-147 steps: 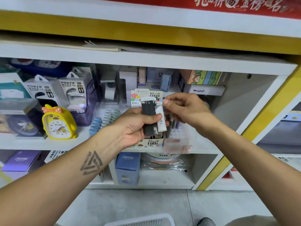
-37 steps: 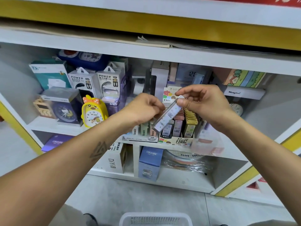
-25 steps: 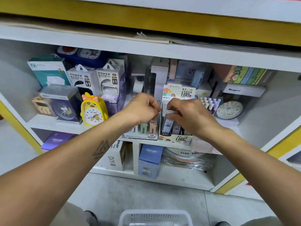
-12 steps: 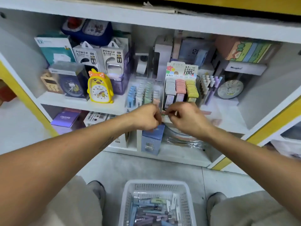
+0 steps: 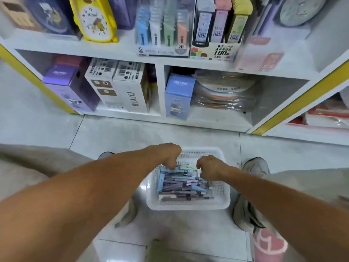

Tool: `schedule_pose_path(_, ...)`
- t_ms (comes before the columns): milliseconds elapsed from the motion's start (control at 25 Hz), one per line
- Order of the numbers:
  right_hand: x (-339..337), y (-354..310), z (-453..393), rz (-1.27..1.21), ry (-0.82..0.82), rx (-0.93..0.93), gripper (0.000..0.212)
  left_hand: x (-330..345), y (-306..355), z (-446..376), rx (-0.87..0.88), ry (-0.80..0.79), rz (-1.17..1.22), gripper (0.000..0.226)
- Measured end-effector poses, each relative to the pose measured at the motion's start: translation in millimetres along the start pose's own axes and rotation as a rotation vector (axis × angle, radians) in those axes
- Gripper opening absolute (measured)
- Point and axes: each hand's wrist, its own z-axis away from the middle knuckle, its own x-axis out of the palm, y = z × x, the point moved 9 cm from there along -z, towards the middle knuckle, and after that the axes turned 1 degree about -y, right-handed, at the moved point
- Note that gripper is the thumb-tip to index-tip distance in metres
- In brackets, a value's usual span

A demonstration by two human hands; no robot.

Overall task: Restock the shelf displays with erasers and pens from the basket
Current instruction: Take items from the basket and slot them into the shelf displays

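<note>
A white plastic basket [image 5: 188, 206] stands on the floor between my feet, holding several long blue and purple stationery packs [image 5: 181, 188]. My left hand [image 5: 167, 155] reaches down over the basket's far left corner, its fingertips at the packs. Over the right side of the pile, my right hand [image 5: 209, 167] has its fingers curled down among the packs. From above I cannot see whether either hand grips anything. On the shelf stand a clear display of pastel erasers [image 5: 162, 29] and a card display box [image 5: 215, 52] of slim packs.
A yellow duck clock [image 5: 94, 17] stands left of the displays. The lower shelf holds a purple box [image 5: 64, 82], white DIY boxes [image 5: 122, 87], a blue box [image 5: 178, 97] and wrapped round items [image 5: 222, 93]. My shoes [image 5: 255, 167] flank the basket on grey floor tiles.
Both hands left the shelf displays and dropped down into the basket on the floor. My view tilted down with them.
</note>
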Motion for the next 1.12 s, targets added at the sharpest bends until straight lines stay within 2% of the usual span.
schedule_pose_path(80,31,13,-8,0.017,-0.007,0.015,0.031,38,2,-18,-0.002,-0.028,0.002,0.036)
schedule_pose_path(160,58,26,-12,0.016,-0.005,0.057,0.03,71,3,-33,-0.009,0.021,-0.029,0.07)
schedule_pose_path(240,79,36,-15,-0.007,-0.019,0.098,0.036,94,6,-43,0.0,0.095,-0.047,0.102)
schedule_pose_path(320,96,41,-20,-0.059,-0.026,0.115,0.047,112,7,-54,-0.015,0.123,-0.026,0.115)
schedule_pose_path(400,108,40,-25,-0.1,-0.006,0.118,0.053,124,10,-64,-0.04,0.129,0.003,0.117)
schedule_pose_path(520,116,31,-33,-0.169,0.069,0.099,0.036,138,22,-76,-0.031,0.11,-0.03,0.118)
schedule_pose_path(680,114,26,-35,-0.329,0.169,0.061,0.037,138,32,-85,-0.021,0.19,0.0,0.086)
schedule_pose_path(800,112,31,-30,-0.492,0.23,0.047,0.036,142,30,-89,-0.046,0.21,0.028,0.076)
schedule_pose_path(920,105,39,-27,-0.516,0.259,0.07,0.033,142,27,-89,-0.055,0.217,0.078,0.067)
schedule_pose_path(1040,90,47,-21,-0.528,0.321,0.102,0.039,137,17,-94,-0.061,0.146,0.229,0.059)
schedule_pose_path(1120,73,54,-14,-0.533,0.445,0.138,0.044,132,9,-98,-0.067,0.086,0.328,0.054)
